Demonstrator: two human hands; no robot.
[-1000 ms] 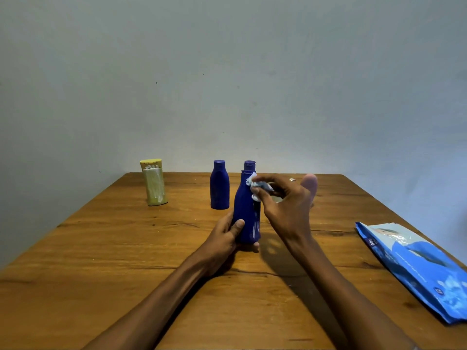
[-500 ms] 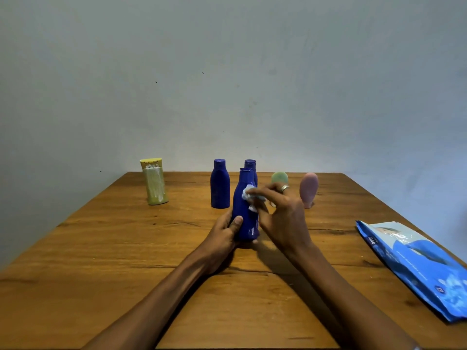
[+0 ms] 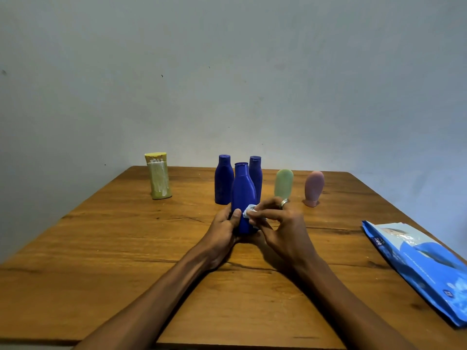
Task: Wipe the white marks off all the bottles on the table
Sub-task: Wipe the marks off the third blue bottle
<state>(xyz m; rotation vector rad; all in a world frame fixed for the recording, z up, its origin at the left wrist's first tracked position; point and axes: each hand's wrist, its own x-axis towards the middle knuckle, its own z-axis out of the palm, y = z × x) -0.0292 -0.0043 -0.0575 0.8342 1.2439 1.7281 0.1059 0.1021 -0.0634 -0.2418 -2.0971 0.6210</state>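
left hand [image 3: 223, 223] wraps the base of the near blue bottle [image 3: 242, 195], upright at table [image 3: 126, 248] centre. right hand [image 3: 275, 224] fingers pinch a small wipe [image 3: 249, 210] against its lower side. i judge the risk: a hard sideways rub could tip it into the two blue bottles [image 3: 223, 180] close behind. yellow bottle [image 3: 158, 179] shows white streaks.

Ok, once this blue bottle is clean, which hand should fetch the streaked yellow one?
Probably the left hand. The yellow bottle stands far left on the table, on that hand's side. The right hand pinches the wipe against the blue bottle, so it can go on wiping.
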